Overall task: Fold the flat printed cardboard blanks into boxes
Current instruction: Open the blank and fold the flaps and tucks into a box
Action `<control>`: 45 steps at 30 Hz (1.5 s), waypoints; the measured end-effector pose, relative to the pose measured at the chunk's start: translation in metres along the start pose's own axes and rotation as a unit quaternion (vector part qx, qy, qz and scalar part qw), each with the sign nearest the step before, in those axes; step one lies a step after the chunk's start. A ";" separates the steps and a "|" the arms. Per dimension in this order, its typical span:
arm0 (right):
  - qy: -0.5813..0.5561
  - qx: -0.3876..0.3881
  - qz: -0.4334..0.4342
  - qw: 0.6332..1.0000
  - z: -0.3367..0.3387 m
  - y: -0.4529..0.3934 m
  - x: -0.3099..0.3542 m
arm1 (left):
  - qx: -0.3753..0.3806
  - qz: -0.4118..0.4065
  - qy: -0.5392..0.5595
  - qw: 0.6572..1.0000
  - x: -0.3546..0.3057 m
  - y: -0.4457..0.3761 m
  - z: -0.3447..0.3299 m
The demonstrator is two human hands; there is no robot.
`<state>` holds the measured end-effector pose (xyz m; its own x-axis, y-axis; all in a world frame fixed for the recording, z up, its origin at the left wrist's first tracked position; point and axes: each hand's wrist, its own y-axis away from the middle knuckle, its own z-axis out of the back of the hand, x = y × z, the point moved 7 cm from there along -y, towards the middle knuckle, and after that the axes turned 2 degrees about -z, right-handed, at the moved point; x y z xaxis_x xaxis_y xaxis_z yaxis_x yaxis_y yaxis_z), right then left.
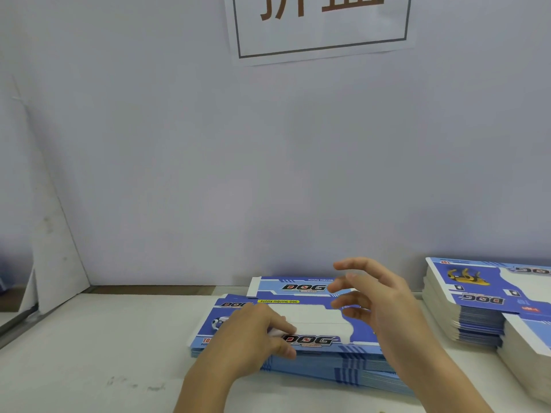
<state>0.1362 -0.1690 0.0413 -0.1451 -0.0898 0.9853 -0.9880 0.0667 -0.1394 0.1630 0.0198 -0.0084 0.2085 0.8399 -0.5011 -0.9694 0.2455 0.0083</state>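
A stack of flat blue and white "DOG" cardboard blanks (316,329) lies on the white table right in front of me. My left hand (253,332) rests on the left part of the top blank, fingers laid over its white window area and thumb at the near edge. My right hand (375,296) hovers above the right end of the stack, fingers spread and slightly bent, holding nothing. One blank (292,286) sticks out at the far side of the stack.
Two taller piles of blanks stand at the right: a blue-printed pile (483,302) by the wall and a pale pile (527,350) nearer the edge. A white wall with a paper sign (322,22) rises just behind. A white board (53,251) leans at left.
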 end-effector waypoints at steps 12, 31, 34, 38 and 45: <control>0.126 0.059 -0.139 0.980 -0.015 0.014 -0.005 | -0.393 -0.157 -0.011 0.906 -0.059 0.037 0.071; -0.002 -0.056 0.227 0.972 0.029 0.021 0.050 | -0.213 -0.181 0.375 0.884 -0.066 0.039 0.074; -0.034 0.000 0.223 0.974 0.016 0.021 0.045 | -0.134 -0.203 0.392 0.887 -0.076 0.038 0.063; -0.041 0.036 0.235 0.971 0.001 0.024 0.046 | -0.066 -0.270 0.400 0.873 -0.108 0.044 0.040; -0.006 -0.145 0.261 0.954 0.018 0.032 0.055 | -0.318 -0.195 0.447 0.813 -0.083 0.047 0.077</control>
<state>0.0958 -0.1899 0.0888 -0.6163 0.0189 0.7873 -0.7250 0.3768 -0.5765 0.1099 -0.0011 0.1000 0.6129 0.0017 -0.7902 -0.7834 -0.1293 -0.6079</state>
